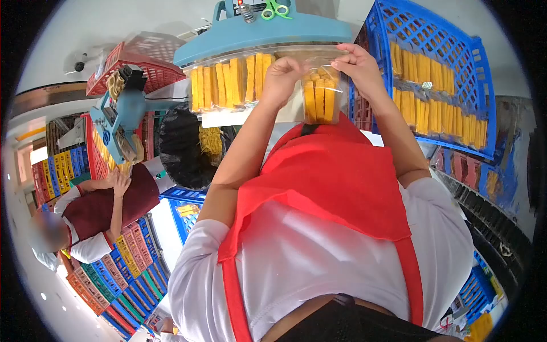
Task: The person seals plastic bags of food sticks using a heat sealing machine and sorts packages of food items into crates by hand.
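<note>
A clear plastic bag of yellow sticks (322,101) hangs upright in front of the red apron. My left hand (282,78) is closed in a pinch at its upper left edge. The fingers of my right hand (360,65) pinch its upper right corner. Just beyond stands a teal bag sealer (262,35) with a long bar. Along that bar, to the left of my hands, is a row of filled clear bags (229,81) with the same yellow sticks. My left hand partly covers the end of this row.
To the right, a blue crate (450,34) holds several filled bags. Green-handled scissors (275,9) lie on top of the sealer. A black-lined bin (179,148) and a red basket (156,60) are at left. Farther left, another person (108,199) works at a similar machine.
</note>
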The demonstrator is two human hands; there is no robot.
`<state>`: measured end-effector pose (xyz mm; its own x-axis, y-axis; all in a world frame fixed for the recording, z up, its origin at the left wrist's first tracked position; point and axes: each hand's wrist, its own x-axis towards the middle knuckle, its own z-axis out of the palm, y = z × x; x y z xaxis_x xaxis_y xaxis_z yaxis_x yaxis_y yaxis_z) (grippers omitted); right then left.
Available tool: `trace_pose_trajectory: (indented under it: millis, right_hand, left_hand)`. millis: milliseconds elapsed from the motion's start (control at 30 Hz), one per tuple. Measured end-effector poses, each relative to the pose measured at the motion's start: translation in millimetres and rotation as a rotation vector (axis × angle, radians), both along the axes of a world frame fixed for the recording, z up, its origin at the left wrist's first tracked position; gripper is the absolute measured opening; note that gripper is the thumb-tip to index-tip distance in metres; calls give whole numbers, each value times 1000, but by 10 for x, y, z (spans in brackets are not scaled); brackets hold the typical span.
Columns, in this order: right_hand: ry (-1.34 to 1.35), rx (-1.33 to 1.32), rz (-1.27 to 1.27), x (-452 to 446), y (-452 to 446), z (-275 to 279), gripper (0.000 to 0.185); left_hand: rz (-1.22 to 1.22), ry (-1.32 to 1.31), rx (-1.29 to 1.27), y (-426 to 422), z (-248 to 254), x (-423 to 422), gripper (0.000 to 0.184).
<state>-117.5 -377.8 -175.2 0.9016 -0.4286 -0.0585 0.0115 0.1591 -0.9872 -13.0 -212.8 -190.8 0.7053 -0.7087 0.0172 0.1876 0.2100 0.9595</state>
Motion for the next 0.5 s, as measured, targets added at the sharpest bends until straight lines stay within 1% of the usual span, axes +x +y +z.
trace_pose_trajectory:
  millis: [33, 67, 133, 167, 233, 267, 333, 367, 433, 467, 500]
  right_hand:
    - [2, 25, 24, 1, -10, -7, 34]
    - [3, 26, 24, -1, -17, -28, 34]
    - [-49, 66, 34, 1, -20, -79, 36]
    - [-46, 68, 40, 5, -22, -89, 36]
    - [-36, 57, 73, 21, -25, -92, 41]
    - [-34, 57, 77, 23, 3, -82, 41]
    - [-51, 140, 141, 33, 70, -45, 35]
    - [-50, 140, 142, 10, 35, -81, 35]
    - [127, -104, 311, -52, -37, -160, 27]
    - [128, -105, 313, -45, -62, -183, 27]
    - [154, -112, 300, -38, -61, -158, 23]
  left_hand:
    - [-32, -134, 93, 18, 15, 11, 7]
    - [-32, -133, 95, 22, 35, 38, 7]
    - [-222, -732, 245, -5, 325, 49, 12]
    - [-217, -728, 248, 6, 307, 70, 12]
    - [-322, -392, 482, -12, 285, 132, 20]
    - [-319, -390, 482, -15, 270, 111, 20]
    - [-206, -341, 418, -39, 324, 33, 19]
    - [-206, -340, 418, -38, 327, 17, 19]
    - [-178, -594, 497, -32, 332, -12, 18]
    - [-176, -592, 497, -31, 353, -21, 18]
    - [-175, -540, 501, -26, 400, -41, 18]
